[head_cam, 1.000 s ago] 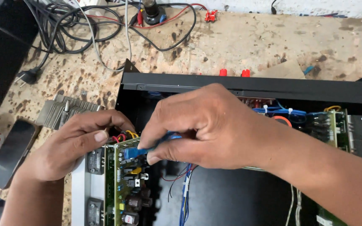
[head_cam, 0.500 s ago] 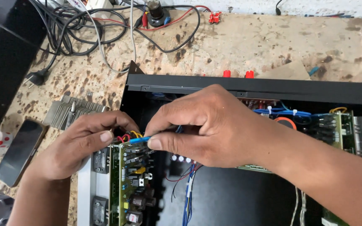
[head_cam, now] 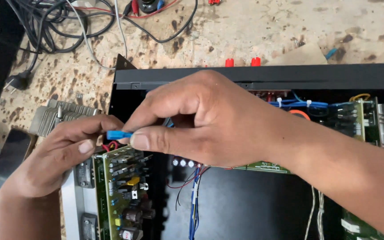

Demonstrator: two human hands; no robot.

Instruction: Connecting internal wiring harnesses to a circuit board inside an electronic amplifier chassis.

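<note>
My right hand (head_cam: 201, 122) reaches in from the right over an open black metal chassis (head_cam: 263, 75) and pinches a small blue connector (head_cam: 114, 134) between thumb and forefinger. My left hand (head_cam: 58, 155) comes from the lower left, its thumb and fingers touching the connector's left end and some red and yellow wires (head_cam: 111, 146). Right below the connector stands a green circuit board (head_cam: 123, 191), upright, with capacitors, a yellow part and metal tabs. Much of the chassis interior lies hidden under my right hand.
Blue wire bundles (head_cam: 194, 209) run down the chassis floor. Another green board (head_cam: 358, 120) sits at the right. A finned grey heatsink (head_cam: 52, 118) and a dark phone-like slab (head_cam: 7, 160) lie left. Tangled black cables (head_cam: 58, 22) cover the speckled worktop's (head_cam: 263, 31) far left.
The view has shifted down and closer. My right hand has drawn the blue connector leftward off the board's top edge, and my left fingers have closed in on its end.
</note>
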